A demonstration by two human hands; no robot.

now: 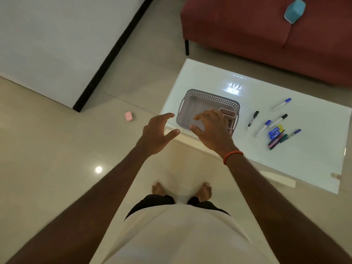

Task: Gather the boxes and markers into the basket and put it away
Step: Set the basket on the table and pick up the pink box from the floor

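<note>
The basket (198, 105) sits on the white table (285, 159), near its left end, a pink box (229, 116) inside it. My right hand (213, 130) hovers spread above it; my left hand (156, 134), open and empty, is just left. Markers (274, 126) lie scattered to the basket's right.

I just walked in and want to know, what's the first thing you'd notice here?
Two open hands, left hand and right hand, reach out over the grey basket near the corner of the shiny white table. To its right, loose markers lie scattered on the tabletop. A little pink box sits alone on the floor, left of the table.
</note>
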